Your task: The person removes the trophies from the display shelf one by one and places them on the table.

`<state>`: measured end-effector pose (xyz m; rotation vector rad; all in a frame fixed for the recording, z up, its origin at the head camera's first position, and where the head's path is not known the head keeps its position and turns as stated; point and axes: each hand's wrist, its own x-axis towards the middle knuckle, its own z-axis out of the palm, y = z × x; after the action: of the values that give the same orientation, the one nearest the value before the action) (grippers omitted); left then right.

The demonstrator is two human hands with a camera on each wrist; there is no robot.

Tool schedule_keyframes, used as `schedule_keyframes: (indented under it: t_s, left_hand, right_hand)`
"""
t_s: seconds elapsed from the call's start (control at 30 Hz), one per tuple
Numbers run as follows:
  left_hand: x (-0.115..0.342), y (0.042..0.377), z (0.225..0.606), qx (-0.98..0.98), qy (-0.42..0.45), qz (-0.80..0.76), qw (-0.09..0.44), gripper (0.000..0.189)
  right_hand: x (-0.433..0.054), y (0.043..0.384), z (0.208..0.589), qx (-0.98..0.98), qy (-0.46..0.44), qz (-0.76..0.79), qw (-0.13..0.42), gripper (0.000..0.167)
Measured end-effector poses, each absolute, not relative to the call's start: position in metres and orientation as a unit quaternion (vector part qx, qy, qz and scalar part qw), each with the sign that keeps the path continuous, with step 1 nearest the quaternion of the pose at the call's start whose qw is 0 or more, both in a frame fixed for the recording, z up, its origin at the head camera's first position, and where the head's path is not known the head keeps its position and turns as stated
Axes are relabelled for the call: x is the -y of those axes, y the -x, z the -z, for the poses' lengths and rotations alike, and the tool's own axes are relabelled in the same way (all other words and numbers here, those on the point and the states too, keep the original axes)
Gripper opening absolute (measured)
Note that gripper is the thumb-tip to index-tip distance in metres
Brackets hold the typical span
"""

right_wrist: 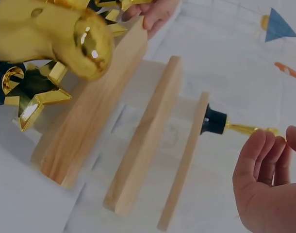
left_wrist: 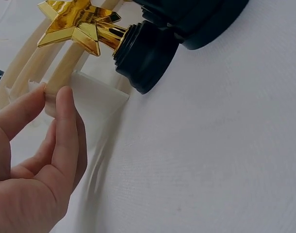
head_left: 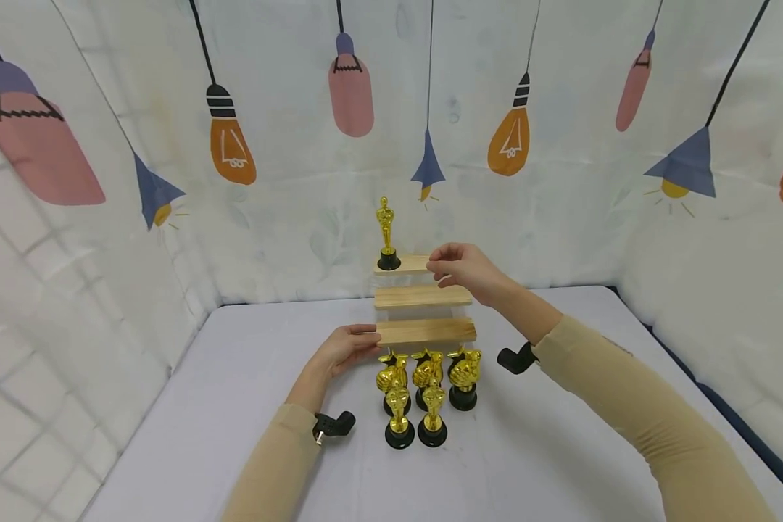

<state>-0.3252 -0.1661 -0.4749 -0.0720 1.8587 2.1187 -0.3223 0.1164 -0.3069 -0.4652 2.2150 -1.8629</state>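
Note:
A three-step stand has pale wooden boards; my left hand (head_left: 347, 349) pinches the left end of its lowest board (head_left: 427, 331) between thumb and fingers, as the left wrist view shows. On the left end of the top board (head_left: 407, 264) stands a gold figure trophy (head_left: 386, 226) with a black base. My right hand (head_left: 463, 270) hovers at the right part of that top board, to the right of the trophy, its fingers loosely bent with nothing between them. In the right wrist view, the right fingertips (right_wrist: 258, 138) overlap the trophy's upper end.
In front of the stand, gold trophies with black bases stand in two rows: three at the back, including a star trophy (left_wrist: 77, 24), and two figure trophies (head_left: 433, 413) nearer. A white cloth covers the table (head_left: 528, 449). Behind hangs a lamp-patterned curtain (head_left: 287, 217).

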Motion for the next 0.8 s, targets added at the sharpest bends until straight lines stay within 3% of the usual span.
schedule_keyframes:
  t_s: [0.37, 0.8]
  left_hand:
    - [0.165, 0.323, 0.474, -0.644, 0.030, -0.748, 0.159, 0.054]
    - [0.165, 0.324, 0.475, -0.649, 0.034, -0.743, 0.156, 0.054]
  right_hand:
    - [-0.112, 0.343, 0.316, -0.760, 0.143, 0.624, 0.110, 0.022]
    - [-0.094, 0.366, 0.318, -0.737, 0.105, 0.655, 0.130, 0.046]
